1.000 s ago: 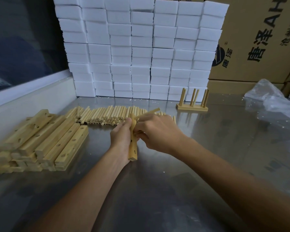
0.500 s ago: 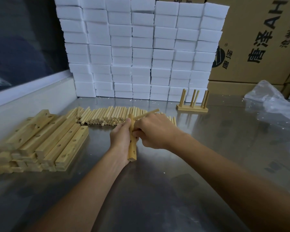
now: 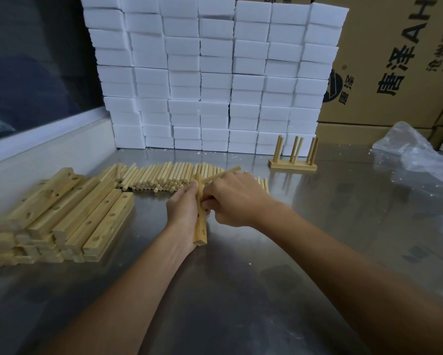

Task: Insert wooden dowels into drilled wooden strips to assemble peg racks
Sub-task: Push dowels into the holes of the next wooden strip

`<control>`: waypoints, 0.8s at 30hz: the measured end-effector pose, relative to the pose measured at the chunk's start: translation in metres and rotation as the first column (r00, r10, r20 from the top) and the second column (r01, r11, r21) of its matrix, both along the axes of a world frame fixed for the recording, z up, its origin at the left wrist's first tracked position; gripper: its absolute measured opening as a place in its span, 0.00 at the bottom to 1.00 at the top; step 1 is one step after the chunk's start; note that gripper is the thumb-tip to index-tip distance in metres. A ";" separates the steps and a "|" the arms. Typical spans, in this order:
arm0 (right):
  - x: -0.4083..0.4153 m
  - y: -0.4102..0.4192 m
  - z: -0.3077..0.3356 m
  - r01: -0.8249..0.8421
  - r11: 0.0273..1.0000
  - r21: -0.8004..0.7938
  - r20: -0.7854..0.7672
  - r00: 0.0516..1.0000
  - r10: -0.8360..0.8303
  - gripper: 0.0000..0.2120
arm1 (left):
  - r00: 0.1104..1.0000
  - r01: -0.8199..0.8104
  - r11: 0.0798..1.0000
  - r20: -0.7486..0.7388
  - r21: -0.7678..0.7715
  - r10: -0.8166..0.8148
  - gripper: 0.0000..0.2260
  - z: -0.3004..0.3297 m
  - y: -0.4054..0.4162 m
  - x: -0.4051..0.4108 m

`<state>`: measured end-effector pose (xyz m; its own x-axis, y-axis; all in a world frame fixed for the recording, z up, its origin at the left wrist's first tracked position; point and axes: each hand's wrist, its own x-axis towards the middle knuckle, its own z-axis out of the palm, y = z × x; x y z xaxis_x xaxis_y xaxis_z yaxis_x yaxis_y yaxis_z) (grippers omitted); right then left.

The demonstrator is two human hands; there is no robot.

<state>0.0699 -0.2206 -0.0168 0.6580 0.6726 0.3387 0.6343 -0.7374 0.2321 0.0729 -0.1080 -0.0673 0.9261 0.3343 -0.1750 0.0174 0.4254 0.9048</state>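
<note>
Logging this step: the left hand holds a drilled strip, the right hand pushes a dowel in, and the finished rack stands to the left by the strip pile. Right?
Not quite. In the head view the finished rack stands to the right, by the white blocks; the strip pile is left.

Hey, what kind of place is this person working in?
Probably a small workshop or packing room: a steel worktable, stacked drilled strips and loose dowels, with printed cartons behind.
</note>
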 end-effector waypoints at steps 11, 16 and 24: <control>0.000 0.005 0.008 0.049 0.999 0.013 -0.075 0.996 -0.047 0.08 | 1.000 -0.003 0.999 0.015 0.039 0.002 0.12 0.000 -0.001 -0.004; 0.000 0.001 0.005 0.083 0.995 0.064 -0.090 0.993 -0.077 0.09 | 1.000 0.013 1.000 0.017 -0.010 -0.012 0.11 0.002 -0.001 -0.004; -0.003 -0.030 -0.006 0.197 0.792 0.578 -0.261 0.964 -0.049 0.14 | 0.998 0.054 0.989 0.024 -0.136 -0.051 0.11 0.000 0.002 -0.003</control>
<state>0.0669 -0.2504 -0.0229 0.8270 0.2941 0.4791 0.5079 -0.7562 -0.4126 0.0696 -0.1060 -0.0669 0.9455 0.2595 -0.1965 0.0249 0.5442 0.8386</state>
